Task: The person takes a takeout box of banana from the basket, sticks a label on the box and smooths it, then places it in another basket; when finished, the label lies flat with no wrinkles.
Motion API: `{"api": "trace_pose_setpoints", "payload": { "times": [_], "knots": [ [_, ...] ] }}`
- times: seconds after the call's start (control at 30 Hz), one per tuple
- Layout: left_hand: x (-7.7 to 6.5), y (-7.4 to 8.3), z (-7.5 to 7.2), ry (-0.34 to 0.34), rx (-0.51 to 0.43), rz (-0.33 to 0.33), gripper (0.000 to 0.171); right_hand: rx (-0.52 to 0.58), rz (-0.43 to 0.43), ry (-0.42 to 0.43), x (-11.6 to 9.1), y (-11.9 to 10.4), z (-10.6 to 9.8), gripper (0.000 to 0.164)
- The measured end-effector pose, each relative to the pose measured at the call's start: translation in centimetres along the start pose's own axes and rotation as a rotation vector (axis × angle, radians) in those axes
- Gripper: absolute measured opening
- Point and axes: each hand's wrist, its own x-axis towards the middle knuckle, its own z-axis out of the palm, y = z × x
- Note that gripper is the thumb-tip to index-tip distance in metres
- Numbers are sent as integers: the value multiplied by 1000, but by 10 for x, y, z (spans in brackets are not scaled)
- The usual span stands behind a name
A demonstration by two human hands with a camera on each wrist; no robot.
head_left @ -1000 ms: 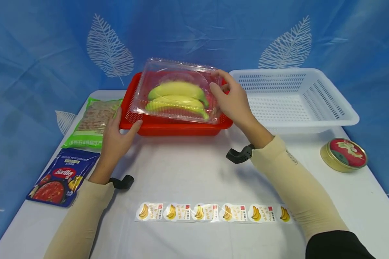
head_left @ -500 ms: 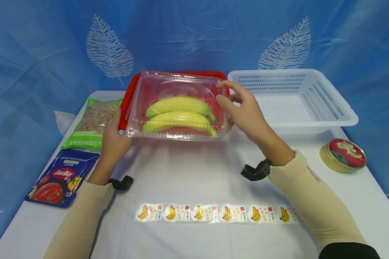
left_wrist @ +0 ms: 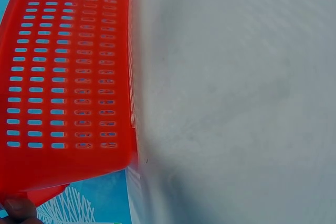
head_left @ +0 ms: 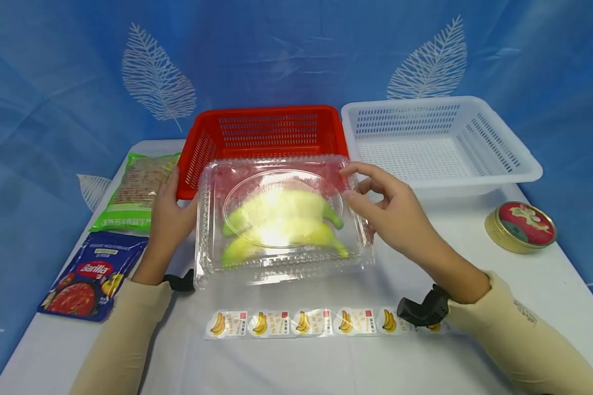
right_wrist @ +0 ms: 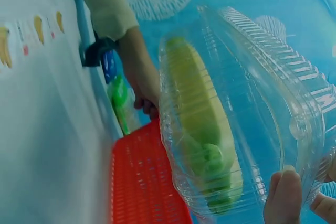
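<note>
A clear plastic clamshell box (head_left: pixel 212 186) with two yellow-green bananas (head_left: pixel 262 233) inside hangs tilted in front of the red basket, its lid down. My right hand (head_left: pixel 395 211) pinches the box by its right end, thumb (right_wrist: pixel 283 195) on the plastic. At the red basket's (head_left: pixel 269 129) left rim, my left hand (head_left: pixel 172 216) grips the edge, partly hidden behind the box in the head view. Its fingertips (left_wrist: pixel 20 208) show at the basket corner in the left wrist view. The basket's visible inside holds nothing.
A white basket (head_left: pixel 494 184) stands right of the red one. Left lie a green-edged bag (head_left: pixel 138 192) and a blue Barilla pouch (head_left: pixel 94 274). A round tin (head_left: pixel 520 227) sits right. A strip of banana stickers (head_left: pixel 303 322) lies near the front.
The box of bananas, held by my right hand, has come out from over the red basket, toward me and slightly right. My left hand stays at the basket rim.
</note>
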Motion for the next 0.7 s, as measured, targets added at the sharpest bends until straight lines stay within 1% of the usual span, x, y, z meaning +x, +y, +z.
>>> {"api": "trace_pose_setpoints", "payload": {
  "times": [0.13, 0.27, 0.43, 0.6, 0.7],
  "knots": [
    [0, -1, 0, -9, -4, 7, 84, -4, 29, -34, -16, 5, -1, 38],
    [1, 0, 1, -29, -12, -4, 87, -4, 32, -45, -30, 16, 0, 36],
    [0, 3, 0, -35, -13, -13, 89, 8, 51, -35, -43, 36, 0, 35],
    [-2, 4, 0, -51, -6, -41, 91, 61, 74, -30, -57, 57, 2, 33],
    [-4, 5, 0, -56, 0, -66, 91, 106, 49, 0, -61, 70, 2, 33]
  ]
}}
